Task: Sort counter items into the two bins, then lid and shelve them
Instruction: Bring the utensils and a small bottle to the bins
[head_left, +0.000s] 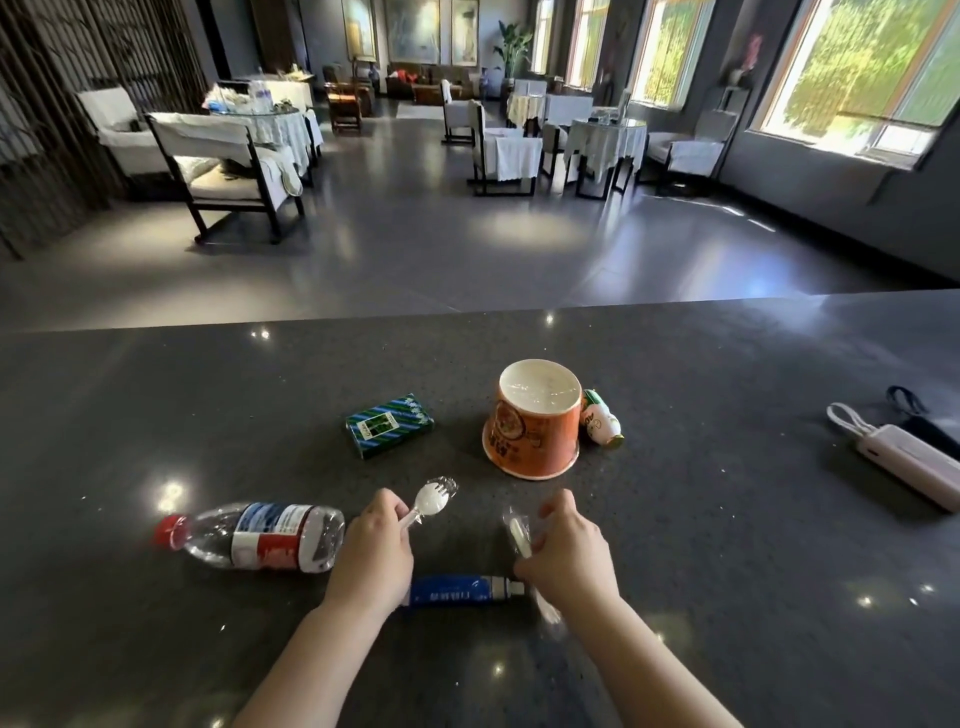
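On the dark counter (208, 405), my left hand (375, 551) grips the handle of a white plastic spork (432, 494) in clear wrap. My right hand (566, 556) holds another wrapped white utensil (519, 535). Between my wrists lies a blue tube (457, 590) with a grey cap. A clear water bottle (260, 535) with a red cap lies on its side to the left. Farther back are a green box (389, 426), an upside-down orange paper cup (535, 421) and a small white-and-green bottle (602, 421) lying behind it. No bins are in view.
A pale pink power bank (914, 462) with a cable and a dark strap (906, 402) lie at the counter's right end. Beyond the counter's far edge is a dining room with covered tables and chairs (228, 171).
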